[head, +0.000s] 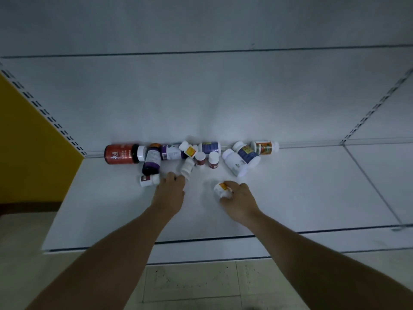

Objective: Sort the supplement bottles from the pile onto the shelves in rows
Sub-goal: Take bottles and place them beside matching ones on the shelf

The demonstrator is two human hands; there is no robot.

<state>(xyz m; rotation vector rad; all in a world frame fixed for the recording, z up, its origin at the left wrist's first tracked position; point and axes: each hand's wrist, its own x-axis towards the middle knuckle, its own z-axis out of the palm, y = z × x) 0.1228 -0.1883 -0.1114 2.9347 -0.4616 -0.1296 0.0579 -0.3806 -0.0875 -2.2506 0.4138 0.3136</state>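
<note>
A pile of supplement bottles lies against the back of the white shelf [290,198]. Among them are a large red bottle [121,153] at the left, a dark purple one [152,162], two small upright red-labelled bottles [200,158], and big white and blue ones [242,158] at the right. My right hand [239,201] grips a small white bottle with an orange label [220,189] lying in front of the pile. My left hand [169,191] reaches between a small white bottle with a red label [148,180] and a tilted white bottle [187,168]; its fingertips are hidden.
A yellow side panel [33,142] closes the shelf on the left, with slotted uprights [44,110] on both sides. The white back wall [201,97] rises behind the pile. A seam [368,182] divides the shelf at the right. Tiled floor [201,283] lies below the front edge.
</note>
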